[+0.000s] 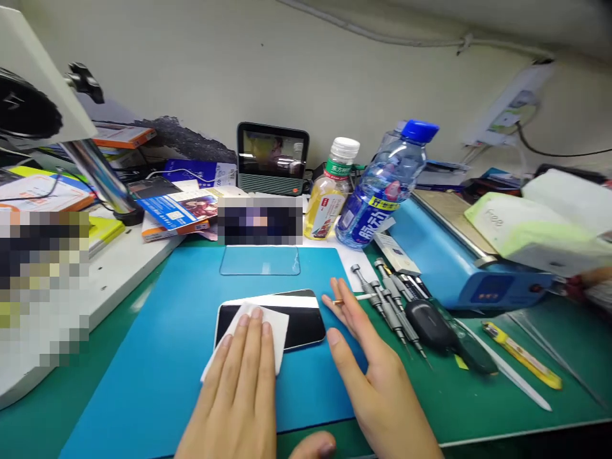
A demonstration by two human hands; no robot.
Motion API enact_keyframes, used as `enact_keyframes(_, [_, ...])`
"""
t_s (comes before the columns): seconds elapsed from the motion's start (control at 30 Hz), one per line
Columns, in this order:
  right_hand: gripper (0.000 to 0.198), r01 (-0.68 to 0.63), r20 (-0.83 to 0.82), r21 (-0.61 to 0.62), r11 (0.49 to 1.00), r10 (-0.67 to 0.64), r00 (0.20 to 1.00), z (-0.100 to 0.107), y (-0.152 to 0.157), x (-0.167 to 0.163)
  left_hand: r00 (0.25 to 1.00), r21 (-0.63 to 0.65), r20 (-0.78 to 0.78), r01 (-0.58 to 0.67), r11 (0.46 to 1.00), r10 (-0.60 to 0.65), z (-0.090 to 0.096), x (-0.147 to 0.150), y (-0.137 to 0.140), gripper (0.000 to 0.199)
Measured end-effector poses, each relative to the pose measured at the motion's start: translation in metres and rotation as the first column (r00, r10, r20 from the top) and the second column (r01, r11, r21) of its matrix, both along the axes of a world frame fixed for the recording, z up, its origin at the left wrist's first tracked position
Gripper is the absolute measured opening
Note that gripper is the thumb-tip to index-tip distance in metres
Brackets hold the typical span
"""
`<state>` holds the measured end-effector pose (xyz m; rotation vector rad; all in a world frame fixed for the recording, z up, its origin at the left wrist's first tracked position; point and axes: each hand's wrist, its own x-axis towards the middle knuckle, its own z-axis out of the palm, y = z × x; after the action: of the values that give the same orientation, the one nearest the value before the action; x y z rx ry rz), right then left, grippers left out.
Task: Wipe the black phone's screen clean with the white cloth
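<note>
My left hand (239,382) lies flat, its fingers stretched out over a white wipe (282,325). The wipe rests on the left part of a smartphone (303,322), whose dark screen faces up with a bright band of reflection along its far side. Just right of the phone is my right hand (370,370), with a cigarette (354,299) between its fingers, its brownish end pointing left. The thumb is near the phone's right end; whether it touches is hard to tell. Beyond the phone, a clear glass screen protector (261,261) lies on the blue mat (157,357).
Several screwdrivers (389,309), a black case (430,325), white tweezers (514,370) and a yellow cutter (521,355) lie at right. Behind stand a juice bottle (327,197), a blue-capped bottle (382,191) and a small display (272,156). A blue machine (444,255) borders the right; a microscope stand (102,175), the left.
</note>
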<state>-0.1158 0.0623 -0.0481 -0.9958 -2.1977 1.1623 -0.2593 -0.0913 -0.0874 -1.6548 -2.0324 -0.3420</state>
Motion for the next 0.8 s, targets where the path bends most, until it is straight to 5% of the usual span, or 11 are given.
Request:
enact_keyframes(0.17, [0.060,0.006,0.008,-0.035,0.999,-0.005,1.000,0.010,-0.006,0.000,0.998,0.058,0.069,-0.017,0.998,0.013,0.013,-0.008,0.024,0.094])
enact_keyframes(0.43, [0.062,0.001,0.014,-0.063,0.998,0.000,1.000,0.009,-0.005,0.000,0.997,0.050,0.064,-0.047,0.998,0.044,-0.006,0.014,0.001,0.114])
enact_keyframes(0.57, [0.060,-0.002,-0.002,-0.053,0.999,0.002,1.000,0.005,-0.002,0.000,1.000,-0.017,0.010,0.026,1.000,-0.025,0.003,0.007,0.009,0.113])
enact_keyframes(0.8, [0.060,0.003,-0.030,-0.069,0.998,-0.005,1.000,0.004,-0.001,-0.002,0.996,-0.025,0.063,-0.054,0.998,0.055,0.016,0.005,0.033,0.102])
